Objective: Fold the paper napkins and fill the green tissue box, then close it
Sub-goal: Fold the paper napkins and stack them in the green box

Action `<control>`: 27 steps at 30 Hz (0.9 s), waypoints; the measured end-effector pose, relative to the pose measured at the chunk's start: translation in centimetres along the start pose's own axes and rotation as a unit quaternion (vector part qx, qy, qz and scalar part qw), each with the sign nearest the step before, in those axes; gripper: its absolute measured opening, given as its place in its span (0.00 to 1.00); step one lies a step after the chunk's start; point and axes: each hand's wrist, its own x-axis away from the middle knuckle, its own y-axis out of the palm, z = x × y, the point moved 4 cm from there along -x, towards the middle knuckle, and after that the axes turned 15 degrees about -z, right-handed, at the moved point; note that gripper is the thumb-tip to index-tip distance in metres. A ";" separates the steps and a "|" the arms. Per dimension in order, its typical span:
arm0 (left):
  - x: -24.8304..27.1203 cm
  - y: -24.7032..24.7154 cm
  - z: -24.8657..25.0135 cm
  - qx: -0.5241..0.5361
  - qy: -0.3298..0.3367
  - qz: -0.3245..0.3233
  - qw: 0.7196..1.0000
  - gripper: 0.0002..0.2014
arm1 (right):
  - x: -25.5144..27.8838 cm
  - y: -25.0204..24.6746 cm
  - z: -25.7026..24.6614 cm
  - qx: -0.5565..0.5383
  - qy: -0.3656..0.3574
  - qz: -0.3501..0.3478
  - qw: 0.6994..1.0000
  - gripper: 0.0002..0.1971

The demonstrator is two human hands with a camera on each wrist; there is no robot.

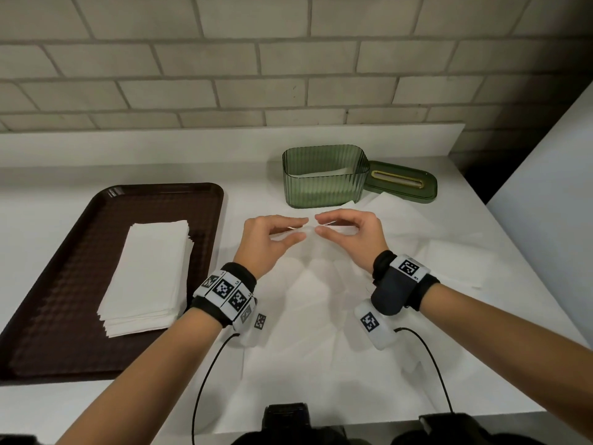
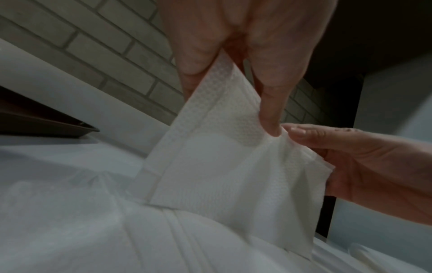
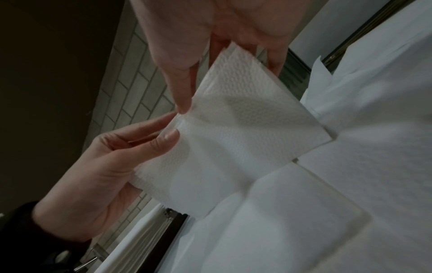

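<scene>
Two materials frame your work: a white surface and a pale brick wall behind it. Your left hand and right hand meet fingertip to fingertip, fingers pinching one napkin lifted over the unfolded sheets, just before the open green tissue box, whose long axis runs left to right.

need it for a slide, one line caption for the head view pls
Both hands, left hand and right hand, pinch a white napkin before the open green tissue box.
</scene>
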 end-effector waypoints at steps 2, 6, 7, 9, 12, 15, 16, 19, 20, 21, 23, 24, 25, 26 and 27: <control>-0.3 0.0 -0.2 0.003 -0.016 0.003 1.000 0.08 | -0.4 0.0 0.2 0.002 0.010 0.012 1.000 0.05; -0.6 -0.4 -0.5 -0.024 -0.022 0.015 0.999 0.07 | -1.0 -0.7 1.0 0.041 0.032 0.019 0.998 0.02; -0.6 -0.6 -0.6 -0.024 -0.025 0.015 0.999 0.07 | -1.1 -0.9 1.2 0.051 0.037 0.017 0.998 0.02; -0.7 -0.9 -0.8 -0.027 -0.027 0.019 0.999 0.07 | -1.1 -1.3 1.5 0.067 0.039 0.002 0.997 0.05; -0.7 -1.1 -1.2 -0.033 -0.040 0.005 0.999 0.12 | -1.1 -1.5 2.0 0.115 0.050 -0.033 0.992 0.10; -0.7 -1.3 -2.1 -0.072 -0.076 -0.029 0.994 0.13 | -1.1 -1.8 2.7 0.131 0.081 -0.040 0.987 0.08; -0.6 -1.5 -2.3 -0.094 -0.089 -0.034 0.991 0.11 | -1.1 -2.0 2.9 0.129 0.092 -0.042 0.987 0.09; -0.7 -2.4 -2.7 -0.115 -0.111 -0.018 0.987 0.06 | -1.3 -2.6 2.7 0.155 0.110 -0.059 0.980 0.10; -0.6 -2.7 -2.4 -0.114 -0.110 -0.008 0.987 0.05 | -1.5 -2.9 2.4 0.157 0.108 -0.060 0.980 0.09; -0.7 -3.0 -2.2 -0.124 -0.105 0.001 0.987 0.05 | -1.6 -3.2 2.1 0.153 0.103 -0.056 0.981 0.09; -0.7 -3.4 -1.5 -0.200 -0.109 0.004 0.974 0.09 | -1.9 -3.9 1.4 0.148 0.095 -0.049 0.983 0.08; -0.7 -3.5 -1.3 -0.249 -0.121 -0.006 0.961 0.12 | -1.9 -4.1 1.4 0.158 0.097 -0.058 0.981 0.09; -0.7 -3.5 -1.4 -0.285 -0.134 -0.020 0.949 0.13 | -2.0 -4.1 1.5 0.178 0.108 -0.079 0.975 0.09; -0.9 -3.4 -1.8 -0.299 -0.150 -0.039 0.941 0.15 | -1.9 -4.0 1.8 0.201 0.125 -0.107 0.966 0.09; -1.0 -3.2 -2.2 -0.297 -0.162 -0.059 0.939 0.17 | -1.8 -3.9 2.3 0.221 0.144 -0.135 0.955 0.09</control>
